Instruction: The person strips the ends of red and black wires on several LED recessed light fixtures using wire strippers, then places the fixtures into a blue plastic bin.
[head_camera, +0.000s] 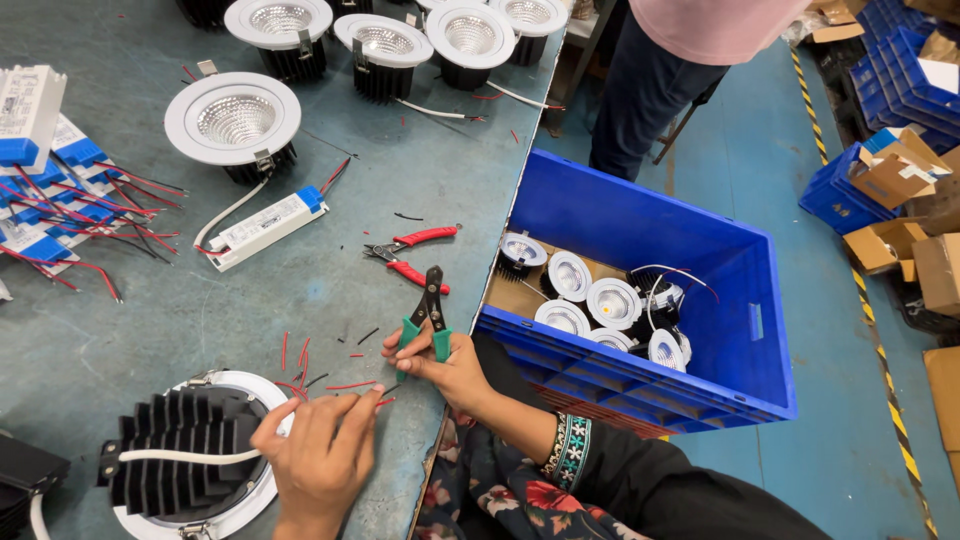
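Two tools are counted on the bench: green-handled wire strippers (430, 318), gripped in the closed right hand (445, 368), and red-handled pliers (412, 255) lying just beyond at twelve o'clock. A thin red wire (368, 397) is pinched by the left hand (322, 455), fingers closed, beside one upturned black-finned downlight (180, 455) at nine o'clock. Four white downlights (233, 120) are seen upright at the bench's far side. One blue crate (735, 330) is placed at three o'clock, with six lamps counted inside.

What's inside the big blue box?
The blue crate holds round white downlights with wires, lying on brown cardboard. Whatever lies under them is hidden.
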